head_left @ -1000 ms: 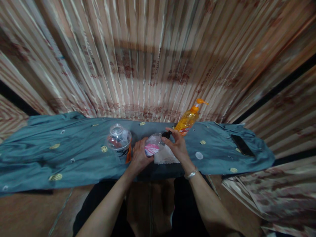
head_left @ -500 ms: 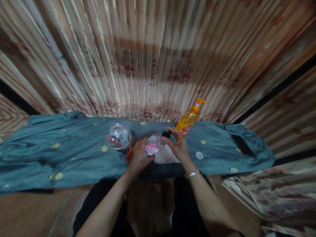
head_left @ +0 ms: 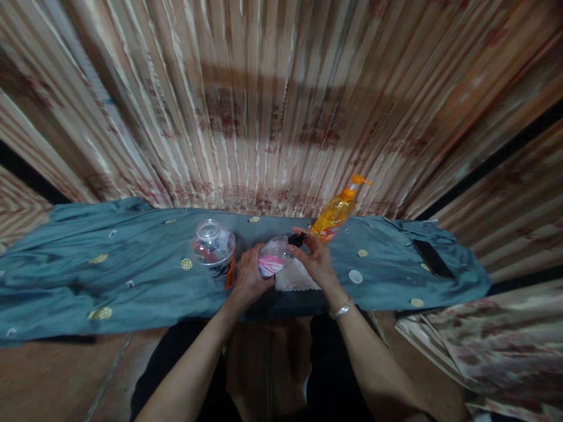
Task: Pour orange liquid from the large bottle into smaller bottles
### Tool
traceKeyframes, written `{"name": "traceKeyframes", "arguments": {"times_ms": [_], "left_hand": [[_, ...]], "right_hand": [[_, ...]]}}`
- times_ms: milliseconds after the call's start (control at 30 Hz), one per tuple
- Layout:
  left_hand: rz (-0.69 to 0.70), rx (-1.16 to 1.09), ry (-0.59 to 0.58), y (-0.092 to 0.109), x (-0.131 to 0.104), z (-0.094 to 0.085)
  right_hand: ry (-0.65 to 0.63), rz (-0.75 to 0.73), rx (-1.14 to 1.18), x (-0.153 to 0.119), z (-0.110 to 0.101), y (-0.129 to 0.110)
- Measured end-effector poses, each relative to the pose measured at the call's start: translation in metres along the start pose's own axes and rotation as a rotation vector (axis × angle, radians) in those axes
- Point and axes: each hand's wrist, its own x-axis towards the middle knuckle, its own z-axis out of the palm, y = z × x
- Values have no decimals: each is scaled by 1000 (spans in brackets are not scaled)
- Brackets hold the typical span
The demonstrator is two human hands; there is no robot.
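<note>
My left hand (head_left: 254, 271) is wrapped round the lower body of a clear plastic bottle (head_left: 271, 262) with a pink and white label. The bottle lies tilted, its neck pointing up and to the right. At that end sits a black pump top (head_left: 297, 239), with the thumb and fingers of my right hand (head_left: 317, 258) closed about it. Under the bottle and my right hand a white cloth (head_left: 297, 278) lies spread on the table. A bangle circles my right wrist.
A clear domed cup (head_left: 213, 252) with an orange and black print stands just left of my left hand. Behind my right hand is an orange pump bottle (head_left: 335, 215). Further right are a white disc (head_left: 355, 276) and a black phone (head_left: 433, 258) on the teal tablecloth (head_left: 149, 275). Curtains (head_left: 264, 117) hang behind.
The fingers of my right hand have shifted slightly around the black pump top. The bottle and my left hand stay in nearly the same place.
</note>
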Motion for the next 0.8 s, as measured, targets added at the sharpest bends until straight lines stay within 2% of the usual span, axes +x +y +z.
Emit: {"name": "traceKeyframes", "arguments": {"times_ms": [233, 433, 633, 800], "left_hand": [[5, -19, 1, -2, 0, 1], [11, -40, 15, -3, 0, 2], [6, -90, 43, -5, 0, 2], [-3, -144, 82, -3, -1, 1]], "right_hand": [[-74, 8, 35, -1, -2, -12], [-42, 29, 153, 3, -10, -19], [-8, 106, 305, 7, -9, -12], [19, 125, 161, 16, -18, 6]]}}
